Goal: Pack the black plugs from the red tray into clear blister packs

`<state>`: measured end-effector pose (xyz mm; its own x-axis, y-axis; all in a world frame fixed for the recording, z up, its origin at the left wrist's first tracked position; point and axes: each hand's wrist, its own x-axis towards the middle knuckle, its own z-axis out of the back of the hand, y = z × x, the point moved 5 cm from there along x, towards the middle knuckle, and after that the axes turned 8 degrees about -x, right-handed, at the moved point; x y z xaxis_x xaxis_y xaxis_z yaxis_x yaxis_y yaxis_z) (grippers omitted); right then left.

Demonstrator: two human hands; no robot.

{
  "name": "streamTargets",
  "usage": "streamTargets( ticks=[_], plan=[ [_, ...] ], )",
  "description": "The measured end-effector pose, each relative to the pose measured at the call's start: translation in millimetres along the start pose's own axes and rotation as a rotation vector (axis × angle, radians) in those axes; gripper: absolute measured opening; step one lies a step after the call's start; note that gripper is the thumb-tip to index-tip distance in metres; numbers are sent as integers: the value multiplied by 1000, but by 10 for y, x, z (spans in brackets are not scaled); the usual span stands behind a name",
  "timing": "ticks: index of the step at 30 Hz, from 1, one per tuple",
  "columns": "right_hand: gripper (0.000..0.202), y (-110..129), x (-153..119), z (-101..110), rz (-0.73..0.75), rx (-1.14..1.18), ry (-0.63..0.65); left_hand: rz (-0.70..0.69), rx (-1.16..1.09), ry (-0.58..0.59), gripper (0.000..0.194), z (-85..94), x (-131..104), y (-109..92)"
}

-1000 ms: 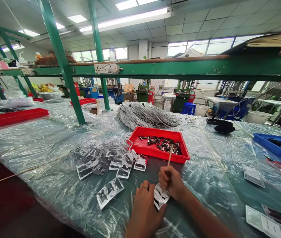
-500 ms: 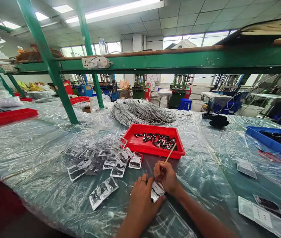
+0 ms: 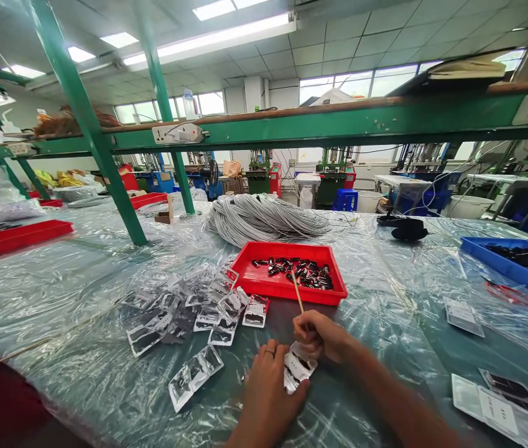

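Left hand: your left hand [image 3: 270, 386], lower center of the frame, lies palm down against the packet [image 3: 298, 368], fingers close together, thumb apart.
Right hand: your right hand [image 3: 318, 335] pinches the thin stick [image 3: 298, 294], its upper end tilted toward the red tray [image 3: 247, 279].
Packet: silver-edged, on the table [image 3: 361, 398] between your hands.
Packet pile [image 3: 184, 305]: left of center, beside the tray.
Red tray: center, containing black parts [image 3: 313, 274].
Cable coil [image 3: 264, 218]: gray, behind the tray.

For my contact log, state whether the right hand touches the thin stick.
Touching. The head view shows the right hand with its fingers curled around the thin stick, whose upper end rises above them.
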<state>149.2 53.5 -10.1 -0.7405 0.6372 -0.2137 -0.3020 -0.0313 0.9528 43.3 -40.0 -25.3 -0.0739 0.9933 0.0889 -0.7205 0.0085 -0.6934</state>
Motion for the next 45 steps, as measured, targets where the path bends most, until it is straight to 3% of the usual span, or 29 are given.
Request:
streamTargets(
  ticks=[5, 8, 14, 18, 23, 28, 33, 37, 40, 45],
  plan=[
    [17, 111, -216, 441, 2, -389, -176, 54, -481, -36, 49, 115, 51, 185],
    [12, 264, -294, 492, 97, -588, -341, 4, -690, -134, 49, 261, 195, 158],
    [34, 585, -161, 291, 442, -784, -632, -58, -879, -172, 44, 384, 869, -126],
    [40, 602, 3, 410, 444, -1063, -812, -43, -1103, -98, 49, 269, 1339, -195],
    [35, 642, 274, 535, 393, -1166, -764, -57, -1200, -182, 53, 206, 1575, -55],
    [34, 647, 477, 489, 387, -873, -706, -101, -1265, -285, 44, 333, 1531, 97],
    [31, 576, 510, 612, 426, -466, -526, -218, -1094, -180, 31, 437, 1454, 78],
    [30, 482, 506, 758, 395, -326, -408, -222, -946, -130, 33, 416, 1429, 62],
    [28, 444, 507, 806, 426, -481, -439, -191, -915, -140, 37, 391, 1440, 72],
    [33, 386, 557, 783, 494, -743, -651, -65, -985, -168, 48, 326, 1507, 164]
  ],
)
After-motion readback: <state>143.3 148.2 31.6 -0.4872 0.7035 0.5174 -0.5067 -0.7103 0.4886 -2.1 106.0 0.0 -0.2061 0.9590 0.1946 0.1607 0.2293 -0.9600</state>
